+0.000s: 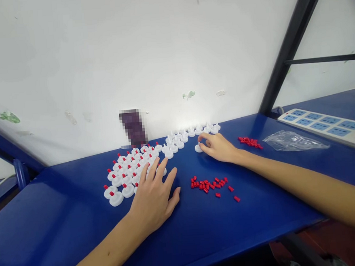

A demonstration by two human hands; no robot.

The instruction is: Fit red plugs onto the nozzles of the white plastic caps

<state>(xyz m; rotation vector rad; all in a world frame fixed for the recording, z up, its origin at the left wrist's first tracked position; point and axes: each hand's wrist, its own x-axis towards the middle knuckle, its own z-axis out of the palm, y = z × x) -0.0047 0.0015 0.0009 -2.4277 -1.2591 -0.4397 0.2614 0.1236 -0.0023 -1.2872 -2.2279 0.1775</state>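
Observation:
My left hand (154,197) lies with fingers spread at the right side of a group of round white caps with red tips (127,179), its fingertips over the nearest ones. Farther right, my right hand (216,146) pinches a white nozzle cap (198,148) between thumb and index finger, low at the tabletop. Behind it, along the wall, stand several white nozzle caps without red tips (178,139). Small red tip covers (211,185) are scattered on the table between my two forearms. Some caps are hidden under my left fingers.
A second pile of red tip covers (250,142) lies beside a clear plastic bag (293,140). At the far right is a white power strip (329,124) with blue sockets. A dark pixelated object (133,127) leans on the wall. A black post (290,48) rises behind the blue table (185,238).

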